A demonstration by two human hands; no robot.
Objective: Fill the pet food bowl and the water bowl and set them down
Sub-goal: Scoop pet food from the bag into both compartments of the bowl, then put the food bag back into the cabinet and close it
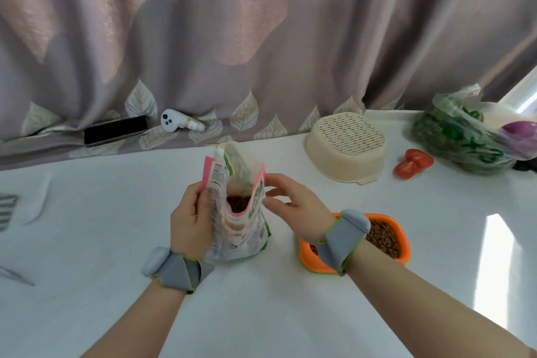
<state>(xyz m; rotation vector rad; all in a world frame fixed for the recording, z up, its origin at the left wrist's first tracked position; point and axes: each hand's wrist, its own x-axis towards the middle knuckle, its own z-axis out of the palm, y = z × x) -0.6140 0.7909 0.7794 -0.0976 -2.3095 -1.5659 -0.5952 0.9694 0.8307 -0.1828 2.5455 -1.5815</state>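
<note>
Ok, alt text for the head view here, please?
A left hand grips an open pet food bag standing on a white table, while the open right hand hovers beside its mouth. An orange bowl of kibble sits to the right.

On the white table (116, 241), an upturned cream colander (347, 147) sits at one o'clock, tomato halves (412, 163) and a bag of greens (459, 136) at two, a black phone (116, 130) and white controller (177, 122) at eleven against the curtain (261, 38).

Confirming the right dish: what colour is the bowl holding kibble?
Orange; the food bowl shows best in the head view.
</note>
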